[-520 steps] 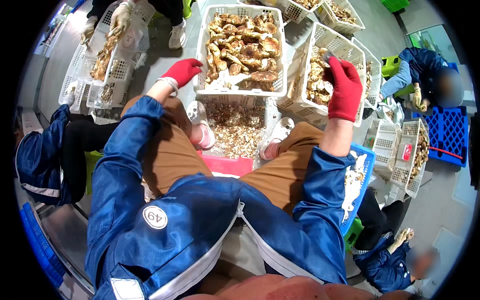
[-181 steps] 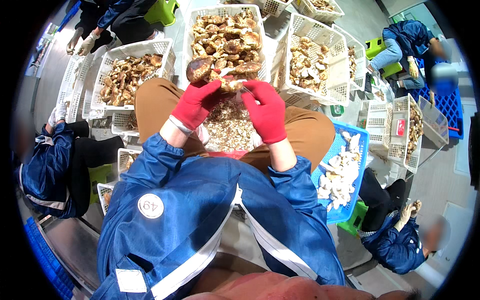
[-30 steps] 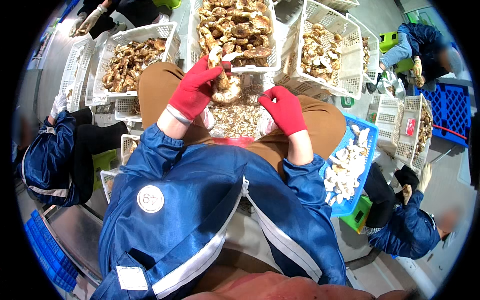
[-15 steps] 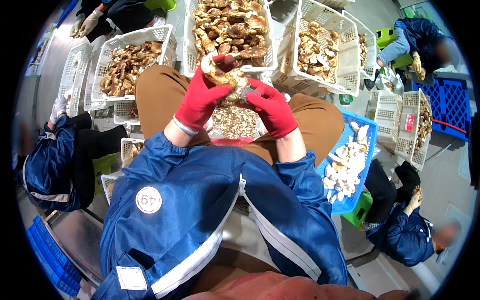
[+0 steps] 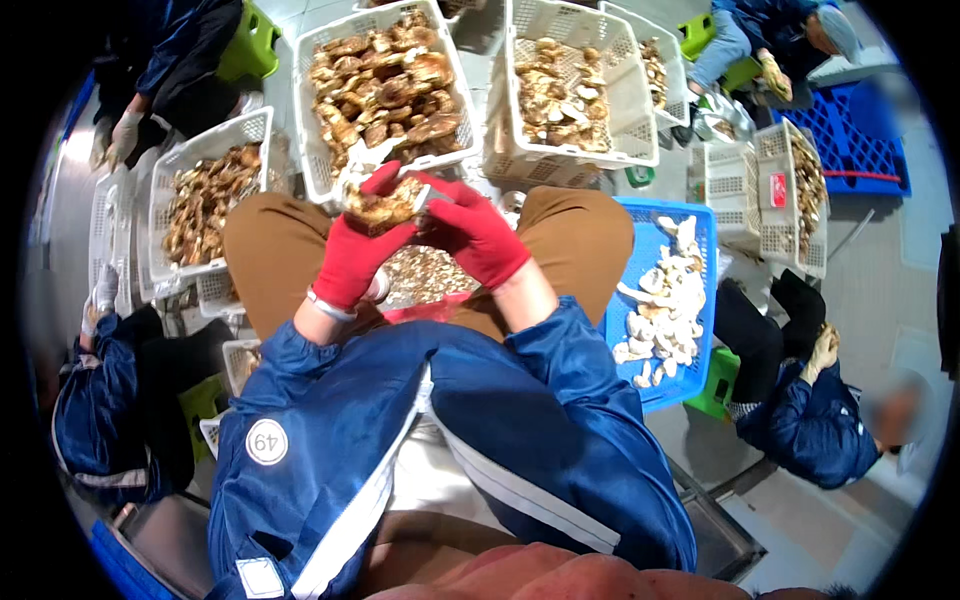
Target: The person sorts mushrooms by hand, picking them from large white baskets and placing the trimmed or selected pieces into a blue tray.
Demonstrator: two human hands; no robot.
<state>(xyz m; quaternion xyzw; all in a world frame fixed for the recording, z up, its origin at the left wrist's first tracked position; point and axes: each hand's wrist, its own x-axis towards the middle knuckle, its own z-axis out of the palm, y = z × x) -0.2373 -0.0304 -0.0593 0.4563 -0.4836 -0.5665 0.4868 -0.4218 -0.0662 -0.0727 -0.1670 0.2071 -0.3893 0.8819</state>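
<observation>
My left hand, in a red glove, is wrapped round a brown-and-white mushroom held above my lap. My right hand, also red-gloved, pinches a small grey metal blade against the mushroom's right side. The blade's handle is hidden in the fingers. Below both hands, between my knees, lie many pale and brown trimmings with a red edge in front. By my right knee a blue basket holds pale, whitish mushrooms.
Ahead stands a white crate of brown mushrooms, with another white crate to its right and a third crate at left. Co-workers sit on both sides, one with clasped gloved hands. Green stools and a blue pallet stand around.
The view has shifted, so the crates and blue basket appear elsewhere in the picture. The mushroom has turned in my left hand and is more level; the blade stays at its right side.
</observation>
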